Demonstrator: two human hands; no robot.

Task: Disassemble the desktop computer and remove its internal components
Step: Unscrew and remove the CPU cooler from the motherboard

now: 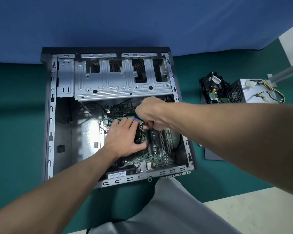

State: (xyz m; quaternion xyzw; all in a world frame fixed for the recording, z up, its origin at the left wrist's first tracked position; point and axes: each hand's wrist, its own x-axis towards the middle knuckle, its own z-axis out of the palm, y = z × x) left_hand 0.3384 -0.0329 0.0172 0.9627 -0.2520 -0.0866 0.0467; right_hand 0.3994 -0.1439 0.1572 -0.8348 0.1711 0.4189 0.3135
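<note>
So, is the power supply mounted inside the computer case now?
No, the power supply lies on the green mat to the right of the computer case, outside it.

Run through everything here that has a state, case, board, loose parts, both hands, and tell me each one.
Computer case: on its side, open.
Drive cage: bays empty.
Motherboard: still inside the case.
Power supply: out, on the floor, cables loose.
Left hand: resting on a black part on the motherboard.
Right hand: fingers curled; any hold is hidden.
</note>
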